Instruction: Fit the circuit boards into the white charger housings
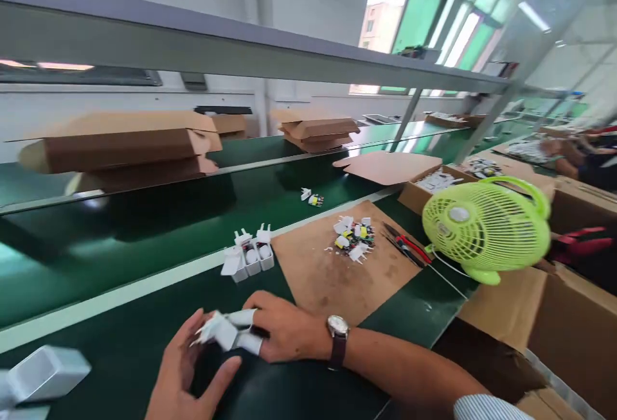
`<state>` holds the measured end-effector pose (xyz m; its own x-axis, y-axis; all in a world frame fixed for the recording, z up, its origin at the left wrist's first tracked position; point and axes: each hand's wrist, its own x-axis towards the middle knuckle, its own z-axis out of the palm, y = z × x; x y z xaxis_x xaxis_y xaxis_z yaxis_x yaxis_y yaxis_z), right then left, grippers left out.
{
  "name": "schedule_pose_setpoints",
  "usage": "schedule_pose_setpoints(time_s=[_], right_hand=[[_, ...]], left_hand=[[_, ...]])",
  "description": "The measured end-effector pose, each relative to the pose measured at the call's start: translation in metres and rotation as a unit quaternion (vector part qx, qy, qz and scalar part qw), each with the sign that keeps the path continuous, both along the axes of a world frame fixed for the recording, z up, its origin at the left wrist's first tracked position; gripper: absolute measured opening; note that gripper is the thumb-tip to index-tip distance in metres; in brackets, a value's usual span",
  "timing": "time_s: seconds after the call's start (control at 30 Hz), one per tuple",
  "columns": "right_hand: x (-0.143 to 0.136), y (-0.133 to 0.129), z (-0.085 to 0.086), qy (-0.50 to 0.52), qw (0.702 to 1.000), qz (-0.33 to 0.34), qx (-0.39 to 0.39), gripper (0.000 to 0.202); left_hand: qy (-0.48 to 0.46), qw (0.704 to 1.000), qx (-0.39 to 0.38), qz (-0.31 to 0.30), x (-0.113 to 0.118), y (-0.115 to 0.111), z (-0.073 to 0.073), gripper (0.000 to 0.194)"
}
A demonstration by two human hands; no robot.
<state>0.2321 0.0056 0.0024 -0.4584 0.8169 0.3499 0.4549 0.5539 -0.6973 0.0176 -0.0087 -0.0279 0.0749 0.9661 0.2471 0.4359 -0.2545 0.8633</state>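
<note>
My right hand (289, 330), with a watch on its wrist, has white coverings on its fingertips. Those fingers pinch a small white plug part (219, 331) with metal pins pointing left. Around the plug's left side curves my left hand (186, 368), its thumb and fingers apart; the fingertips are near the pins, and contact is unclear. Just beyond the hands stand white plug housings (252, 261) in a small group, some with pinned parts on top. A pile of plug parts and small circuit pieces (354, 240) lies on a brown cardboard sheet (308, 272).
Red-handled pliers (409, 246) lie beside a green fan (486, 224) at the right. White housings (51, 372) sit at the lower left. Cardboard boxes (511, 304) stand at the right edge. A shelf (241, 54) crosses above the bench. Another person's arm (566, 157) shows far right.
</note>
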Motion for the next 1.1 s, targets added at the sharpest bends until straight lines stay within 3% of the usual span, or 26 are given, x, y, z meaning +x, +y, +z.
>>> schedule_pose_setpoints(time_s=[0.07, 0.17, 0.23, 0.37, 0.63, 0.7, 0.8, 0.9, 0.97, 1.03, 1.1], right_hand=[[-0.005, 0.001, -0.002, 0.181, 0.970, -0.005, -0.160, 0.034], [-0.012, 0.000, 0.000, 0.331, 0.864, 0.020, -0.380, 0.051], [-0.015, -0.003, 0.002, 0.362, 0.820, 0.027, -0.442, 0.058], [-0.017, -0.008, 0.005, 0.373, 0.799, 0.033, -0.472, 0.056], [-0.017, -0.011, 0.010, 0.350, 0.815, 0.048, -0.460, 0.054], [-0.017, -0.011, 0.013, 0.321, 0.840, 0.043, -0.436, 0.054], [-0.012, -0.010, 0.022, 0.262, 0.911, 0.018, -0.317, 0.046], [0.005, -0.004, 0.029, 0.202, 0.970, -0.047, -0.124, 0.036], [0.019, 0.004, 0.028, 0.174, 0.976, -0.131, -0.023, 0.033], [0.030, 0.016, 0.020, 0.162, 0.965, -0.208, 0.006, 0.037], [0.037, 0.027, 0.007, 0.159, 0.957, -0.238, -0.036, 0.047]], left_hand=[[0.022, 0.998, 0.051, -0.037, 0.000, -0.005, 0.008, 0.097], [0.069, 0.987, 0.145, -0.028, 0.010, -0.007, 0.016, 0.082], [0.071, 0.979, 0.188, -0.019, 0.015, -0.009, 0.020, 0.077], [0.067, 0.973, 0.223, -0.014, 0.016, -0.012, 0.024, 0.083], [0.068, 0.972, 0.225, -0.028, 0.016, -0.011, 0.028, 0.082], [0.072, 0.969, 0.233, -0.037, 0.016, -0.011, 0.030, 0.082], [0.099, 0.965, 0.244, -0.016, 0.012, -0.009, 0.032, 0.078], [0.118, 0.969, 0.210, 0.051, 0.003, 0.003, 0.029, 0.074], [0.097, 0.980, 0.145, 0.092, -0.005, 0.018, 0.026, 0.072], [0.040, 0.991, 0.060, 0.111, -0.011, 0.038, 0.023, 0.075], [-0.014, 0.994, -0.003, 0.106, -0.012, 0.060, 0.020, 0.079]])
